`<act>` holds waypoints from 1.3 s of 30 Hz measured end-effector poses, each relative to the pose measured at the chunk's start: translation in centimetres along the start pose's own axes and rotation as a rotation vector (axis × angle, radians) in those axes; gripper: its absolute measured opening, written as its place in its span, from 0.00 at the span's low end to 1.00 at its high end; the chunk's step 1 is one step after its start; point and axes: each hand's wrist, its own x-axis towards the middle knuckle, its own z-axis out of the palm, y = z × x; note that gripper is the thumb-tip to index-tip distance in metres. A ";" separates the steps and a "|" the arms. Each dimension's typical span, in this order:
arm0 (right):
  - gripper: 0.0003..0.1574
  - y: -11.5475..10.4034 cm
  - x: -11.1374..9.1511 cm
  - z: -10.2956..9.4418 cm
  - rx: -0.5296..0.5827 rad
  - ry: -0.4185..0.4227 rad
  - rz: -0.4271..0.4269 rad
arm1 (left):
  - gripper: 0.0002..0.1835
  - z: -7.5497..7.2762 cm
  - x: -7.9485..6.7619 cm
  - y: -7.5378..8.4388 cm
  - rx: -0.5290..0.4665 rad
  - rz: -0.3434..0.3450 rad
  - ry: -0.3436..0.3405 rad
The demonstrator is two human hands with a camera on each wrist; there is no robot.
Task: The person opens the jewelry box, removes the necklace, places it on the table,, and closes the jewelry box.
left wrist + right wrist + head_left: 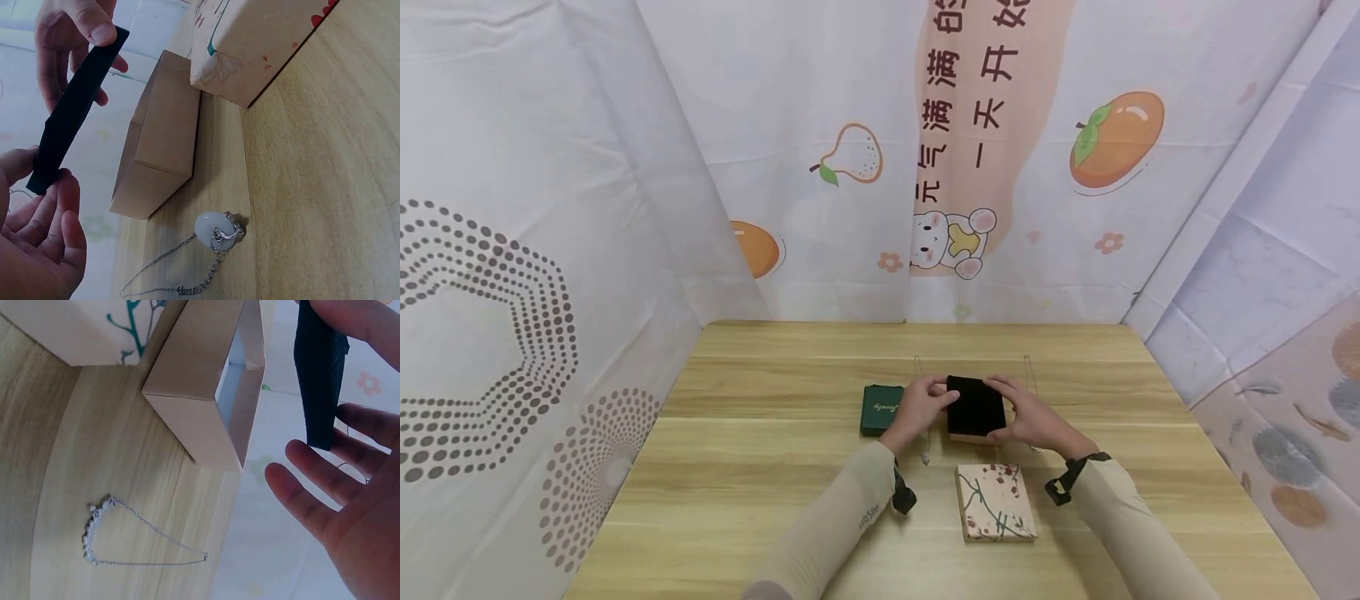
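Both hands hold a thin black velvet pad (975, 404) above an open pinkish box base (165, 128), whose hollow interior shows from the side. My left hand (920, 410) pinches the pad's left edge between thumb and fingers. On the opposite edge, my right hand (1032, 419) has its thumb on the pad and its fingers along the far side. In the left wrist view the pad slants, raised above the base's rim. A silver chain necklace with a round white pendant (215, 231) lies beside the base. Another silver necklace (94, 531), with a sparkling curved front, lies on its right.
In front of the base sits a box lid (996, 502) printed with red blossoms and green stems. A dark green box (880, 408) with gold lettering stands left of my left hand. The wooden table (760, 483) ends at a printed curtain (820, 283) behind.
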 end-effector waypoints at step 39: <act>0.53 0.7 0.1 -0.7 0.015 -0.077 0.082 | 0.51 -1.2 -0.4 0.2 0.498 0.269 -0.358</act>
